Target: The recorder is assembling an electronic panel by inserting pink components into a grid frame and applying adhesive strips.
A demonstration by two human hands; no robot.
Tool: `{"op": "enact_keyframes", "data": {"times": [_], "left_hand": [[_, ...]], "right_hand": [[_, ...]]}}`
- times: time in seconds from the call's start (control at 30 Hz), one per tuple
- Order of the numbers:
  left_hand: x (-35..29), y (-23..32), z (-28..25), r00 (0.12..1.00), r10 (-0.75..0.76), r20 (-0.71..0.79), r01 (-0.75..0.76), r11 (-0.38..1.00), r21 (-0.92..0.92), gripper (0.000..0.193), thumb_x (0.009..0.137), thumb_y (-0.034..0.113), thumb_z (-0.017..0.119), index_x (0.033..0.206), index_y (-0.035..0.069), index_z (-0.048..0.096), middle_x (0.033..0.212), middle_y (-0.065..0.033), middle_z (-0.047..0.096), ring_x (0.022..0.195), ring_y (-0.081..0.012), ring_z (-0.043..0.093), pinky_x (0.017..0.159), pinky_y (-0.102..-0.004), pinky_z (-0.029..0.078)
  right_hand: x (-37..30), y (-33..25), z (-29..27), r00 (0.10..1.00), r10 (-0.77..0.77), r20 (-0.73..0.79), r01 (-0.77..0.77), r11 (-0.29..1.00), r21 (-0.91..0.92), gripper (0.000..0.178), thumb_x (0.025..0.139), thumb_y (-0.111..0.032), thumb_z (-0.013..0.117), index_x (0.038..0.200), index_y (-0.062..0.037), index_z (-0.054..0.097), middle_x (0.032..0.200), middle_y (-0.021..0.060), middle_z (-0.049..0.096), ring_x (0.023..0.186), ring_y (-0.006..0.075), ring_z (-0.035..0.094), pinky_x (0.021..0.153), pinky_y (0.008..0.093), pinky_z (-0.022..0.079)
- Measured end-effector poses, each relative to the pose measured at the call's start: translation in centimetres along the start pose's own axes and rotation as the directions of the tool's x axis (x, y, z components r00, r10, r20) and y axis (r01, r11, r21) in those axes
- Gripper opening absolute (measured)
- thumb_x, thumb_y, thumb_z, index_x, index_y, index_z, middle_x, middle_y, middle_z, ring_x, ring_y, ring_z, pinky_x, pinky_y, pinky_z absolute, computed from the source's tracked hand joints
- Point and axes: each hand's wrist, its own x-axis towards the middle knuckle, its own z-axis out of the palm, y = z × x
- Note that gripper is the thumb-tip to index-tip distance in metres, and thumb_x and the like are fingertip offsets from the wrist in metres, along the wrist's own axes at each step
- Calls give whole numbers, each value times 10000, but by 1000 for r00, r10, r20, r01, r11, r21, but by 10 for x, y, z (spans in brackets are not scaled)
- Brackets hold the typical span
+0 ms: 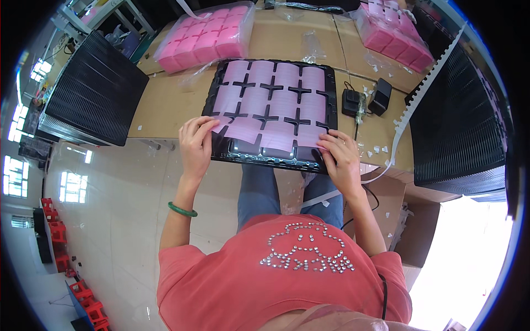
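Holding a thin pink cross-slotted sheet [284, 102] over a black rectangular plastic tray [331, 88].
Gripped at near left corner by left hand [195, 141], near right by right hand [341, 154]; positioned at near edge of brown cardboard surface [160, 113].

- Straight to the red short-sleeved fabric T-shirt [284, 284], and there it is: a glittering row of letter-like shapes in round silvery studs [307, 263], impossible to read with certainty!
- Right beside that row, toward the hem, a rounded outline in the same silvery studs [301, 238], small dots inside.
- And elsewhere? Nothing readable: no words, no numbers, no signs.
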Motion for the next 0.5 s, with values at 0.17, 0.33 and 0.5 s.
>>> {"op": "enact_keyframes", "data": {"times": [0.17,0.33,0.5], "left_hand": [[-6,4,1,1000,-26,12,26,999,-30,203,874,4,627,1033,84,724,1062,-33,669,1067,-246,581,930,-369,412],[-15,2,-6,994,-85,76,85,996,-1,258,858,-9,602,1065,83,725,1142,-46,656,1132,-259,561,977,-388,399],[-17,3,-25,921,-17,388,20,1000,-4,440,777,-6,532,1184,68,681,1299,-106,586,1259,-301,502,1077,-435,343]], "right_hand": [[-5,1,0,1000,13,-1,-13,999,-39,221,824,-55,673,1043,-61,701,1145,73,688,1195,307,559,1011,454,414],[-7,-4,-3,992,-6,129,19,995,-102,264,827,-33,639,1082,-67,699,1203,69,660,1243,311,521,1085,479,374],[1,3,-48,961,21,274,-5,998,-60,323,810,11,595,1107,-68,694,1217,66,654,1266,303,506,1109,475,360]]}}
